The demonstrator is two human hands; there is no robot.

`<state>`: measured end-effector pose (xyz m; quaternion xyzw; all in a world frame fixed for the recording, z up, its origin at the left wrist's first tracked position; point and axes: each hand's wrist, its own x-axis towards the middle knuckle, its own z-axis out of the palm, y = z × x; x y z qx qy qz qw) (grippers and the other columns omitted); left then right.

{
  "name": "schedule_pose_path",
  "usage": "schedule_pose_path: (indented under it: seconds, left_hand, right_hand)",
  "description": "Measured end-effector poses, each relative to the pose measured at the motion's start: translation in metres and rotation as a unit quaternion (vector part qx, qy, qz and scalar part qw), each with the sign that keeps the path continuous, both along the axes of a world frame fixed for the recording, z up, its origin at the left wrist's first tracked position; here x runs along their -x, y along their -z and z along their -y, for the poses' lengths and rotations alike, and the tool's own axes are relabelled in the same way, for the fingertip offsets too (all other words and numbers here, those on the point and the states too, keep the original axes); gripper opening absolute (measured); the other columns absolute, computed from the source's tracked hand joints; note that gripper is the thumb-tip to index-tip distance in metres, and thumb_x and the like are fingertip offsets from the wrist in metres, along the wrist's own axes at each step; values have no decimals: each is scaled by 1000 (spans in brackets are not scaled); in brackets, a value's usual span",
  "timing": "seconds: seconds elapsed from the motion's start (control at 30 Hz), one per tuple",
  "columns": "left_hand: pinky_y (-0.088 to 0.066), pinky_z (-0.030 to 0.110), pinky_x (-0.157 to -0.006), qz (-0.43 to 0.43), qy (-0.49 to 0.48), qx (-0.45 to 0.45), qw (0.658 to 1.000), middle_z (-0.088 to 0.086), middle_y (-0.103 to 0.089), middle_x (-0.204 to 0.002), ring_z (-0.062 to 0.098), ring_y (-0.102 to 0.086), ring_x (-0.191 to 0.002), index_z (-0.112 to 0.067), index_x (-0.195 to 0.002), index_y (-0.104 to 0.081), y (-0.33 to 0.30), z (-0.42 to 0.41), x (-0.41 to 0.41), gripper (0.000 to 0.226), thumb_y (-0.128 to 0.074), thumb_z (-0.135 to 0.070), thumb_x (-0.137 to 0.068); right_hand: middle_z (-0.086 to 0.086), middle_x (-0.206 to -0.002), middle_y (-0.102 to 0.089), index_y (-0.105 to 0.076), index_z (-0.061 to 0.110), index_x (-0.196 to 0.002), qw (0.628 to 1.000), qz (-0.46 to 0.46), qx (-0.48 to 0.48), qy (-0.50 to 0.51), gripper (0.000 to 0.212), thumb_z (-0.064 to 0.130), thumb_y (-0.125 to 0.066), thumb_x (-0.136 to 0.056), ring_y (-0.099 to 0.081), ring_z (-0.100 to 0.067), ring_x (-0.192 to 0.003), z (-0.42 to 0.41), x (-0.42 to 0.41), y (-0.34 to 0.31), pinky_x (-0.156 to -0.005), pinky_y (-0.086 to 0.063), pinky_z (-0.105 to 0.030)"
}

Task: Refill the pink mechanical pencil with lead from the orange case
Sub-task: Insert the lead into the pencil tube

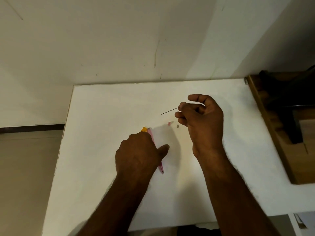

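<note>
Both forearms reach in from the bottom edge over the white table (105,167). Nearer the camera, the left hand (138,154) lies knuckles-up over the pink mechanical pencil (161,165), whose tip pokes out below the thumb and whose open back end shows just beyond the knuckles, beside a corner of the orange case (144,129). Its fingers curl down around the barrel, though the back of the hand hides the grip, so whether they also hold the case is hard to say. Pinning the pencil this way probably keeps its open end steady for loading. Farther off and well apart, the right hand (201,120) hovers above the table with thumb and forefinger pinching one end of a thin lead (169,111); the rest of the stick juts out leftward, free of the fingers and aimed roughly toward the pencil. Between the hands, on the table, sit a small pink cap (169,123) and a tiny grey piece (177,126), likely the pencil's eraser, set aside to open the barrel.
</note>
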<state>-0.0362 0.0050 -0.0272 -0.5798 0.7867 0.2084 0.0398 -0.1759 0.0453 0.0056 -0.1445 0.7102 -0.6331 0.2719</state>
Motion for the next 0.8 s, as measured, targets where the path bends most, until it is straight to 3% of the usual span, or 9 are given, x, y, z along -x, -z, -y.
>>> schedule_pose_path:
  seconds: [0.17,0.27,0.37,0.57,0.8]
  left_hand:
    - [-39,26,-55,30,0,2,1000,-9,-52,-59,13,-55,-57,-23,-67,-59,-3,4,-8,61,-58,-84,-64]
    - [-40,25,-56,3,-11,-35,999,-8,-60,-65,13,-59,-61,-22,-73,-69,-6,6,-8,49,-67,-70,-68]
    - [-36,21,-50,-37,-27,-48,998,-7,-63,-60,10,-58,-55,-19,-62,-68,-11,7,-8,37,-72,-56,-67]
    - [-33,20,-48,-126,4,17,992,-11,-58,-52,7,-55,-50,-27,-60,-59,-25,7,-10,28,-63,-53,-67]
    - [-43,22,-53,-191,14,76,979,-14,-58,-63,2,-56,-57,-31,-69,-61,-34,13,-14,15,-72,-42,-71]
  right_hand:
    - [-7,-89,-78,-66,19,-107,1000,-14,-10,-17,22,11,-76,-89,-78,-16,-71,1,-2,1,-67,-64,-29]
    - [-6,-87,-78,-66,20,-105,1000,-10,-4,-18,21,11,-76,-89,-78,-17,-71,0,-1,1,-65,-63,-28]
    - [-7,-89,-78,-65,19,-106,1000,-7,-3,-19,22,10,-76,-89,-79,-18,-71,0,0,2,-68,-65,-32]
    - [-9,-90,-76,-62,15,-110,999,-11,33,4,24,8,-74,-90,-79,-23,-71,0,5,-1,-69,-65,-37]
    - [-4,-92,-68,-53,14,-112,994,-61,90,-7,20,7,-63,-96,-78,-27,-67,0,0,-8,-64,-64,-40]
